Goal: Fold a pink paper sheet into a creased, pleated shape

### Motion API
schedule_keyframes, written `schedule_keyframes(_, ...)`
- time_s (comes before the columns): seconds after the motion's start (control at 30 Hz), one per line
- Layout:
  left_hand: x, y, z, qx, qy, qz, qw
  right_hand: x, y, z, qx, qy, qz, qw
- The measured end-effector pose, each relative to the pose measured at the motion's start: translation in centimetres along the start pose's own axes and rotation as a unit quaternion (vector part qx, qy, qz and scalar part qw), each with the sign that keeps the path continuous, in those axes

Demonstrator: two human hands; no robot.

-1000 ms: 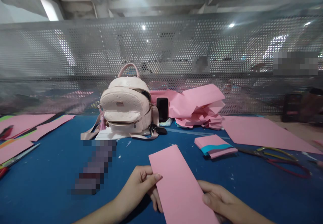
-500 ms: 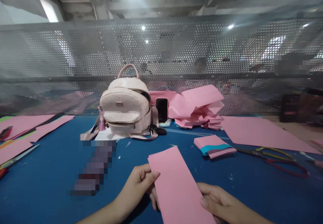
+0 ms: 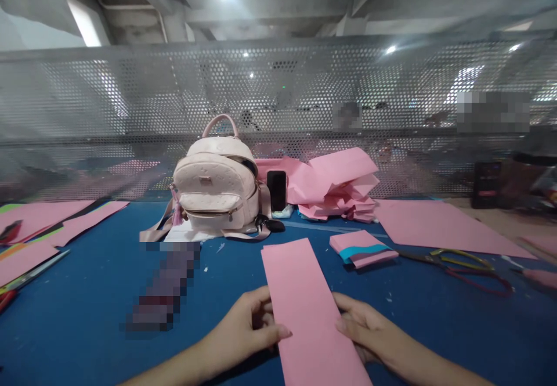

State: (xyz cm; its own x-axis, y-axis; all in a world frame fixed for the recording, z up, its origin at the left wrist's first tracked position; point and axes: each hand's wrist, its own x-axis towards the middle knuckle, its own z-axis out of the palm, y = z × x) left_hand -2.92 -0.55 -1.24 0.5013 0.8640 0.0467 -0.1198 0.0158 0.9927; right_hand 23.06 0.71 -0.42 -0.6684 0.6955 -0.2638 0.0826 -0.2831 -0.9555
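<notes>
A long strip of pink paper point(image 3: 311, 305) is held up in front of me, its lower end cut off by the bottom of the view. My left hand point(image 3: 256, 328) grips its left edge, thumb on the front face and fingers behind. On the right edge, my right hand point(image 3: 363, 328) pinches the paper the same way. Just beyond it lies a small folded pink paper bundle point(image 3: 361, 248) with a blue band around it. The fingers behind the strip are partly hidden.
A cream backpack point(image 3: 215, 186) stands at the back, beside an upright phone point(image 3: 277, 191) and a heap of crumpled pink paper point(image 3: 337, 183). Scissors point(image 3: 461, 264) and a large pink sheet point(image 3: 439, 226) lie right. More pink sheets point(image 3: 82, 223) are at left. A perforated partition point(image 3: 278, 96) rises behind.
The pink strip has shifted slightly upward and stands straighter. My left hand has slid lower along its edge, and my right hand has come a little left and up.
</notes>
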Motion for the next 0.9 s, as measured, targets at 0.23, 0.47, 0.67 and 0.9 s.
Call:
schedule_keyframes(0.23, 0.0, 0.1, 0.3, 0.073, 0.01, 0.018, 0.997, -0.2, -0.2, 0.8, 0.015, 0.011, -0.044, 0.999)
schedule_keyframes(0.47, 0.8, 2.8, -3.0, 0.179, 0.114, 0.073, 0.975, -0.5, -0.2, 0.2, -0.115, 0.1, -0.17, 0.974)
schedule_keyframes(0.67, 0.2, 5.5, -3.5, 0.323, 0.011, 0.044, 0.945, -3.6, -2.7, 1.2, -0.386, 0.181, -0.263, 0.866)
schedule_keyframes(0.9, 1.9, 4.9, 1.2, 0.37, -0.204, 0.035, 0.906, -4.5, -5.1, 3.9, -0.654, -0.011, -0.308, 0.691)
